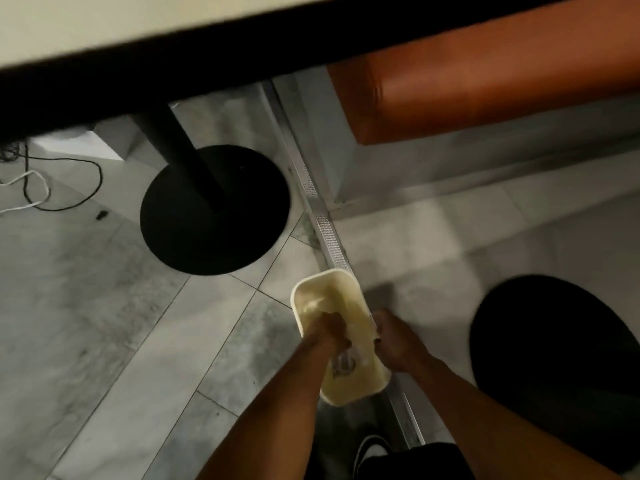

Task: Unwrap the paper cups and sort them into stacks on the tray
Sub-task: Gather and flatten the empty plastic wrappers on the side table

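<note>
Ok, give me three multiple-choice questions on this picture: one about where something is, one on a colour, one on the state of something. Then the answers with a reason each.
1. Where do the loose cables lie?
A) on the grey tiled floor, left of the round black table base
B) in a drawer
C) on a shelf

2. What colour is the padded bench seat?
A) blue
B) orange-brown
C) green

3. How is the cream stack of paper cups held?
A) it lies untouched on the ground
B) by one hand only
C) gripped by the left hand and the right hand

Answers:
1 A, they trail over the tiles left of the base.
2 B, its cushion shows orange-brown.
3 C, both hands close on its sides.
</note>
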